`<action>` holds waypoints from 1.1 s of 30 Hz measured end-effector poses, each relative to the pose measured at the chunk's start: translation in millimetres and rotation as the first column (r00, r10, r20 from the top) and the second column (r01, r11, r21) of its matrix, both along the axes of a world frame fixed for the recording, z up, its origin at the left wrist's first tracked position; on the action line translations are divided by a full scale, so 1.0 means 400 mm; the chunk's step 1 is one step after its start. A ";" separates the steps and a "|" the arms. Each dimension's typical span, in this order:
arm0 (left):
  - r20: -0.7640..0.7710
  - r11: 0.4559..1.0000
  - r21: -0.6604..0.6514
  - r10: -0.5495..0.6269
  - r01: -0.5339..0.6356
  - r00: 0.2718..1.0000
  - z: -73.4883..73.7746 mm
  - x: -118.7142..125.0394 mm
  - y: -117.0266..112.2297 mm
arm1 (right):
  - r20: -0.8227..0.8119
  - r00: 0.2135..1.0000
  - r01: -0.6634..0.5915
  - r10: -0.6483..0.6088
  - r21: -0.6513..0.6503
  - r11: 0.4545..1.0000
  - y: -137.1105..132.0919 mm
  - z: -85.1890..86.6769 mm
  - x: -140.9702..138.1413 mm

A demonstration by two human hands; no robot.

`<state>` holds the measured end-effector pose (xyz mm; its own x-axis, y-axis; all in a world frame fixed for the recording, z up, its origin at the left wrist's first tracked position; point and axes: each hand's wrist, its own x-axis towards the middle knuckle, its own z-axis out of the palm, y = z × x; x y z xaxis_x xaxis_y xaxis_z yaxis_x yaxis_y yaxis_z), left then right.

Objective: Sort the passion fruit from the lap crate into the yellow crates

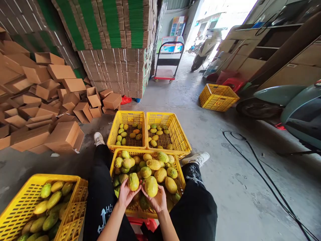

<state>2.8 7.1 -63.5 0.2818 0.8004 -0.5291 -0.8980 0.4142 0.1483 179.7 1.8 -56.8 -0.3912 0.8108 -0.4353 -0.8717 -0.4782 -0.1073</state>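
My left hand [125,194] cups a greenish-yellow papaya [133,181]. A yellower papaya [151,186] rests in my right hand [159,199], close beside the first. Both hands are over the near part of a yellow crate [182,174] between my legs, and their fingertips almost meet. Heaped in that crate are many papayas, such as a yellow one [160,174] and a green-tinged one [163,157]. Just beyond it stand two more yellow crates, a left one [127,146] and a right one [182,135], each with a loose layer of papayas on its floor.
Another yellow crate [79,197] with longer, greener papayas [50,219] stands at my left. Small cardboard boxes [62,135] are piled beyond it, before stacks of flattened cartons [107,70]. A trolley [165,73], a yellow crate [218,97], a scooter [301,113] and a black hose [260,167] are farther off.
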 end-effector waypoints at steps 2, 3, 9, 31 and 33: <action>0.005 0.999 -0.028 -0.036 0.036 0.999 0.005 0.002 0.001 | 0.009 0.999 0.032 -0.032 -0.028 0.999 0.000 0.001 -0.001; 0.002 0.997 -0.045 -0.056 0.056 0.998 0.009 0.003 0.001 | 0.025 0.999 0.046 -0.044 -0.058 0.997 0.000 0.002 -0.002; -0.023 0.981 -0.066 -0.184 0.183 0.983 0.027 0.015 -0.001 | 0.157 0.987 0.058 -0.030 -0.181 0.982 -0.008 0.007 -0.019; 0.022 0.992 -0.013 -0.124 0.124 0.992 0.042 0.011 -0.003 | 0.109 0.990 0.091 -0.088 -0.021 0.996 -0.003 0.020 -0.014; 0.013 0.990 -0.055 -0.128 0.128 0.992 0.035 0.012 -0.003 | 0.138 0.982 0.140 -0.128 -0.080 0.987 -0.005 0.014 -0.013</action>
